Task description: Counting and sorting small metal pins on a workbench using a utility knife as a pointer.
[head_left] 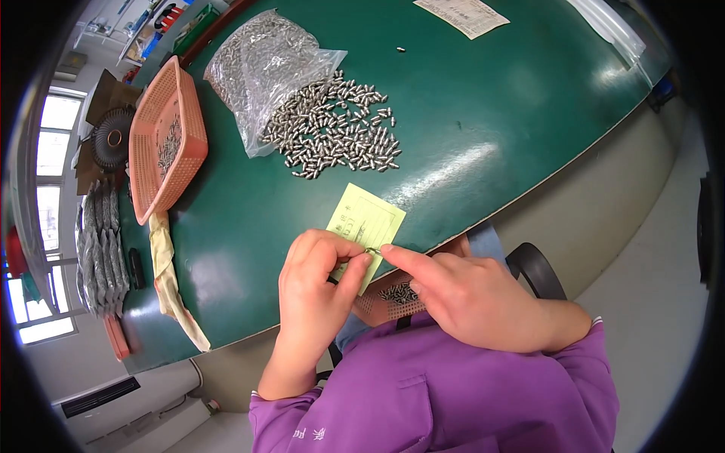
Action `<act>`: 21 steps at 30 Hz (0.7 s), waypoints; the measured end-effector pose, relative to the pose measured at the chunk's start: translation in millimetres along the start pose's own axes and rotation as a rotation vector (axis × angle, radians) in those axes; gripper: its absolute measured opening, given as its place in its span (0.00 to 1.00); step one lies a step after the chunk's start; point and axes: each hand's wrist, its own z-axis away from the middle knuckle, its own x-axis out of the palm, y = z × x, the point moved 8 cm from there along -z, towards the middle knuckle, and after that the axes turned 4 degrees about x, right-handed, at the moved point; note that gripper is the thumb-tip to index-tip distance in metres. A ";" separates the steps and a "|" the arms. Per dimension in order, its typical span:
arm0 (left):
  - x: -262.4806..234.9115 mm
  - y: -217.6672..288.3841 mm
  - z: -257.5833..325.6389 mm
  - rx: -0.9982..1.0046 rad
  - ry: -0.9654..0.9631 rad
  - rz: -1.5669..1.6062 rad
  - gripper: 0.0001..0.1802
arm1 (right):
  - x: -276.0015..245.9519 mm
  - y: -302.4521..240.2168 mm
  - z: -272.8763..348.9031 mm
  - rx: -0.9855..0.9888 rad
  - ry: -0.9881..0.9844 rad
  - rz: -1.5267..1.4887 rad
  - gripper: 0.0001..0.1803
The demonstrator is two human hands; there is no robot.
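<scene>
My left hand (317, 275) is closed, thumb and index fingertips pinching a small metal part (370, 251) above a yellow-green paper card (366, 211). My right hand (476, 298) comes in from the right, its index fingertip at the part's other end. The rest of its fingers are curled under, and whatever they may hold is hidden. Beyond the card, a heap of small silvery metal pins (340, 132) spills from a clear plastic bag (264, 64) lying on the green table. Below my hands, a pink basket (370, 308) with more small metal parts shows partly.
An orange-pink perforated basket (192, 147) with some metal parts inside stands tilted at the table's left. Near it lie a cream cloth strip (166, 275) and stacked grey packets (102, 249). One loose pin (401, 50) and a paper sheet (468, 15) are far off. A black chair part (536, 272) sits right.
</scene>
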 end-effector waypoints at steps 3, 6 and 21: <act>-0.2 2.6 -0.3 0.017 0.010 -0.020 0.09 | -1.1 -0.8 -0.8 0.017 -0.008 -0.007 0.30; -1.9 3.7 -0.5 -0.051 0.021 -0.023 0.09 | -0.6 -0.7 -0.8 0.034 -0.023 0.007 0.30; -2.6 21.0 -12.0 -0.022 -0.072 -0.120 0.07 | -1.2 -5.9 -5.0 -0.019 -0.094 0.066 0.32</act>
